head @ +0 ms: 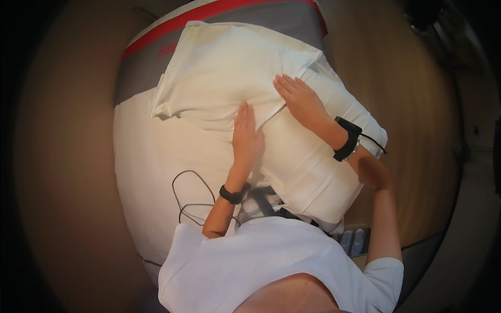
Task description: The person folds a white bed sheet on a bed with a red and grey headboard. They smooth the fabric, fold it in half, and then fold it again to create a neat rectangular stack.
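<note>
A white pillowcase [231, 66] lies on the bed, its hem crossing over a plump white pillow [305, 156] at the right. My left hand [246, 131] rests palm down near the lower edge of the case, fingers straight and close together, beside creased cloth. Flat on the case's edge, where it meets the pillow, lies my right hand [298, 96], fingers extended. Neither hand grasps anything. How far the pillow reaches inside the case is hidden.
A bed with a white sheet [148, 156] carries a grey and red runner [270, 17] across its far end. A thin black cable [188, 171] loops on the sheet at the left. Wood flooring [411, 176] lies to the right, with pale slippers [357, 242] low down.
</note>
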{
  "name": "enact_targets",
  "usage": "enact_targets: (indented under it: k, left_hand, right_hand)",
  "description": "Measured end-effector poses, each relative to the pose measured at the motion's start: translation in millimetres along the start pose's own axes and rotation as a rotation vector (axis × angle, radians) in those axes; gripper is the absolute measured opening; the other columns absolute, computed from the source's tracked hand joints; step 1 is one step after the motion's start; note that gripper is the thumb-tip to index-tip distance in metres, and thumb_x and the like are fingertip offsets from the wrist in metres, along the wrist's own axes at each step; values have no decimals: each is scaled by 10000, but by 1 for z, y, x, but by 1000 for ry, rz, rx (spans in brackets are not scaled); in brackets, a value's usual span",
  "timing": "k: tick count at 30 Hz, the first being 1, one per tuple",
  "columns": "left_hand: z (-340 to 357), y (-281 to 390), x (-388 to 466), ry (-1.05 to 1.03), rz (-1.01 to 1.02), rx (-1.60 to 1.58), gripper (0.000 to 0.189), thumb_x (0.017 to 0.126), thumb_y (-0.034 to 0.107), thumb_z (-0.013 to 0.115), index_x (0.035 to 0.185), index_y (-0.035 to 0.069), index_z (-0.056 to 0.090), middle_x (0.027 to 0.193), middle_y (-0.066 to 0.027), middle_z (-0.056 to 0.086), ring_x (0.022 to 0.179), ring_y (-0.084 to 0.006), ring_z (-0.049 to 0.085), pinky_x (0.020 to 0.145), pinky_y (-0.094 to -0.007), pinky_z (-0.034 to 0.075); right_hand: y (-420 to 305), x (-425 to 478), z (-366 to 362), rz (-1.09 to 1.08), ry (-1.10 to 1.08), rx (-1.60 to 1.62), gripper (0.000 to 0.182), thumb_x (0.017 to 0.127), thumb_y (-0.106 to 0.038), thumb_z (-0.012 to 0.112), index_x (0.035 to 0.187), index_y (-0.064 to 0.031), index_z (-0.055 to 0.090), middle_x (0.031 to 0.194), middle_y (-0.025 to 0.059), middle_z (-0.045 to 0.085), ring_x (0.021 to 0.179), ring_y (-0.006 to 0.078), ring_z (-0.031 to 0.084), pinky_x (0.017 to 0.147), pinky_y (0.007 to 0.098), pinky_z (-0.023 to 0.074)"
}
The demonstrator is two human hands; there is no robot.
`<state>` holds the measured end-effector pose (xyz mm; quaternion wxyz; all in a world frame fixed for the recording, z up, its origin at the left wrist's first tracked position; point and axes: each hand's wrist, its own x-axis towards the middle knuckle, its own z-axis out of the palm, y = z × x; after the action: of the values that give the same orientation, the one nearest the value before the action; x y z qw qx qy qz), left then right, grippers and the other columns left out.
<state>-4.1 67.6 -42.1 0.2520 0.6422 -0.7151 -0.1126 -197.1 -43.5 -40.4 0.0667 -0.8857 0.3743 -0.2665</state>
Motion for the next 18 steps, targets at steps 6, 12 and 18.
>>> enact_targets:
  k: [6, 12, 18]
  left_hand:
    - [13, -12, 6, 61, 34, 63, 702, 853, 53, 472, 1522, 1, 264, 1601, -177, 227, 1493, -328, 189, 1179, -547, 128]
    - [23, 8, 15, 83, 73, 106, 713, 843, 98, 470, 1522, 6, 273, 1600, -167, 243, 1492, -330, 190, 1183, -548, 99]
    - [16, 13, 17, 63, 96, 126, 698, 839, 94, 492, 1515, 63, 322, 1593, -165, 262, 1482, -349, 211, 1170, -578, 120]
  right_hand:
    - [13, 9, -3, 43, 27, -301, 612, 852, -72, 586, 1440, -66, 415, 1345, 176, 544, 1220, 326, 550, 947, 443, 478]
    - [89, 33, 23, 470, -236, -38, 601, 884, -112, 565, 1457, -90, 387, 1056, 189, 653, 912, 367, 655, 762, 470, 522]
    - [104, 26, 26, 509, -49, -121, 320, 866, -103, 572, 1186, -92, 595, 856, 134, 700, 835, 314, 702, 687, 434, 546]
